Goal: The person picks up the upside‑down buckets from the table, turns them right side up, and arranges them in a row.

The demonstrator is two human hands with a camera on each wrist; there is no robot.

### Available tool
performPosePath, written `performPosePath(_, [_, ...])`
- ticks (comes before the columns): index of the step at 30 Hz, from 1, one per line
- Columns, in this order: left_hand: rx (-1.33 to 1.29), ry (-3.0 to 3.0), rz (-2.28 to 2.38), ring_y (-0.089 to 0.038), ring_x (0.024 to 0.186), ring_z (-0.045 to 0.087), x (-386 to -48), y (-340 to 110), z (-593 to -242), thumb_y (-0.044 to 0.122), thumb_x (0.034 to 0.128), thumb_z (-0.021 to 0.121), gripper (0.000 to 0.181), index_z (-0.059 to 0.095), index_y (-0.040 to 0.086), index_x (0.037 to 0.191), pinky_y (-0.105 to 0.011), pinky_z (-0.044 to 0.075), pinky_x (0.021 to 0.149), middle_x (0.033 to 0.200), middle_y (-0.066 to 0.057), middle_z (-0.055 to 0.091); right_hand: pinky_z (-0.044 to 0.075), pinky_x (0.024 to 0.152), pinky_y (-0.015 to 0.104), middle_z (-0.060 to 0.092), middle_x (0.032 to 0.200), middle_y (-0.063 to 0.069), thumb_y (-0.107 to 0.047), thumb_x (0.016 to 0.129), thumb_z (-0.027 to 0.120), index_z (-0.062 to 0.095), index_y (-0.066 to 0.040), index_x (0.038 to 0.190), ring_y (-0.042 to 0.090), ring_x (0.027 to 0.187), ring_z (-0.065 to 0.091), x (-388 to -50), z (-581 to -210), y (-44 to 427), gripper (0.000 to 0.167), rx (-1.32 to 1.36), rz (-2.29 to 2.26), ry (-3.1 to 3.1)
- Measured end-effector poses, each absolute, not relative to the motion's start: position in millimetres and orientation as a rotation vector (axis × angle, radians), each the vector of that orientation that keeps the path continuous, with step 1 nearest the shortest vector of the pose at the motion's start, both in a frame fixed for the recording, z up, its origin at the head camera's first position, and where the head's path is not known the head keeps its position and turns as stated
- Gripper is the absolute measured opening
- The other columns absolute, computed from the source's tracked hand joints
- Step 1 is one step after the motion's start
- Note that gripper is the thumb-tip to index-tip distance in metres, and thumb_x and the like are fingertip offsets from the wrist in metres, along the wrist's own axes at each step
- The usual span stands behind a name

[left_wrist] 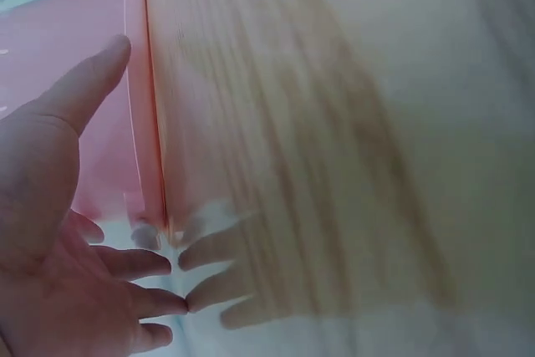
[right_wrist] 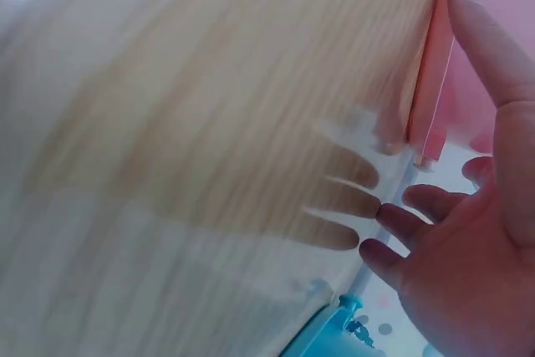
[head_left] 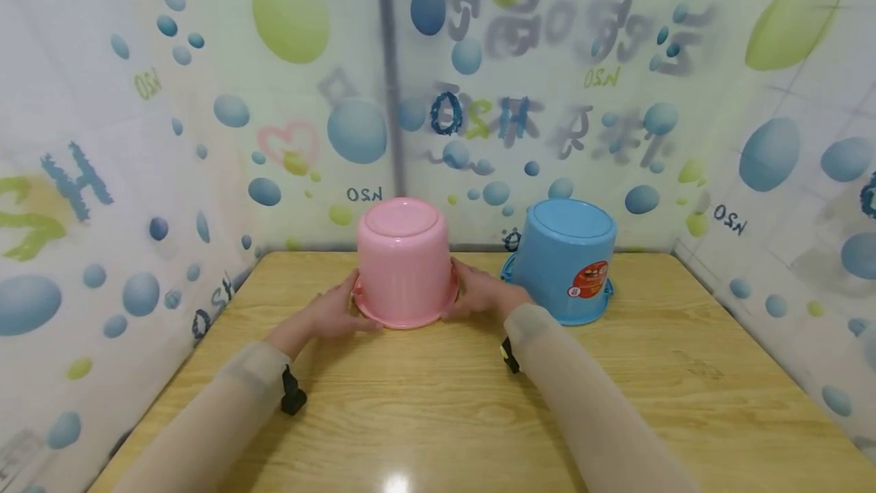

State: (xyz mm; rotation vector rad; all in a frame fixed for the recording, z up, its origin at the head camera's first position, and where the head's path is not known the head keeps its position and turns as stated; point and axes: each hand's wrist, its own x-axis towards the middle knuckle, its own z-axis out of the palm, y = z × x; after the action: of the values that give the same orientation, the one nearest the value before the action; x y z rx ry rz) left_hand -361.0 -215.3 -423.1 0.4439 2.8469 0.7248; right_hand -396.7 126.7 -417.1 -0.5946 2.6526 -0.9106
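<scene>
A pink bucket (head_left: 404,272) stands upside down on the wooden table, rim down. My left hand (head_left: 335,310) is at its left side. In the left wrist view the thumb (left_wrist: 96,81) lies along the bucket's wall near the rim (left_wrist: 142,89), and the other fingers (left_wrist: 138,262) are spread beyond it. On the other side is my right hand (head_left: 475,290), thumb (right_wrist: 485,39) by the rim and fingers (right_wrist: 405,227) loosely extended. Whether either palm presses the wall is hidden. An upside-down blue bucket (head_left: 564,257) with a red label stands just right of my right hand.
The wood-grain table (head_left: 411,417) reaches back to a patterned curtain (head_left: 308,97) with blue and green spots. Similar curtains close off the left and right sides. A dark wrist strap (head_left: 293,394) shows on my left forearm, another (head_left: 509,356) on the right.
</scene>
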Motion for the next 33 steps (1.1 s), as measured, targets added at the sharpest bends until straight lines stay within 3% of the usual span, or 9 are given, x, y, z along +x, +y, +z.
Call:
performPosePath(6, [0.449,2.82,0.79,-0.056,0.164,0.024,-366,-212,-423,0.06,0.0888,0.088,0.136,0.001,0.004,0.176,-0.082,0.009,0.13,0.179,-0.027,0.026,0.019,0.139,0.061,0.018,0.186,0.0,-0.055,0.085,0.093,0.005,-0.035,0.179,0.032,0.173,0.015,-401,-413,126,0.13,-0.521,-0.881,2.63])
performPosePath(13, [0.486,2.814,0.831,-0.057,0.162,0.03,-366,-215,-423,0.049,0.0938,0.087,0.129,-0.001,0.005,0.177,-0.074,0.022,0.131,0.175,-0.031,0.031,0.02,0.138,0.061,0.017,0.186,0.002,-0.054,0.087,0.092,0.003,-0.039,0.178,0.036,0.172,0.017,-404,-418,126,0.129,-0.519,-0.852,2.659])
performPosePath(20, [0.528,2.81,0.844,-0.054,0.164,0.026,-364,-222,-423,0.05,0.0994,0.081,0.124,-0.005,0.003,0.176,-0.078,0.008,0.131,0.177,-0.032,0.026,0.021,0.138,0.058,0.017,0.186,0.0,-0.056,0.088,0.089,0.0,-0.039,0.178,0.032,0.172,0.02,-391,-415,125,0.127,-0.554,-0.881,2.672])
performPosePath(27, [0.611,2.736,0.99,-0.056,0.162,0.029,-361,-233,-423,0.047,0.1035,0.076,0.115,-0.007,0.016,0.177,-0.072,0.027,0.131,0.18,-0.03,0.018,0.018,0.139,0.059,0.009,0.187,0.0,-0.058,0.093,0.084,-0.004,-0.037,0.177,0.034,0.172,0.017,-386,-411,131,0.124,-0.59,-0.925,2.626])
performPosePath(33, [0.613,2.767,0.997,-0.056,0.164,0.023,-353,-237,-420,0.053,0.1024,0.075,0.112,-0.001,0.022,0.178,-0.075,0.024,0.13,0.181,-0.027,0.017,0.022,0.136,0.065,0.015,0.186,0.004,-0.063,0.094,0.08,-0.003,-0.043,0.176,0.04,0.169,0.025,-375,-407,135,0.118,-0.569,-0.923,2.631])
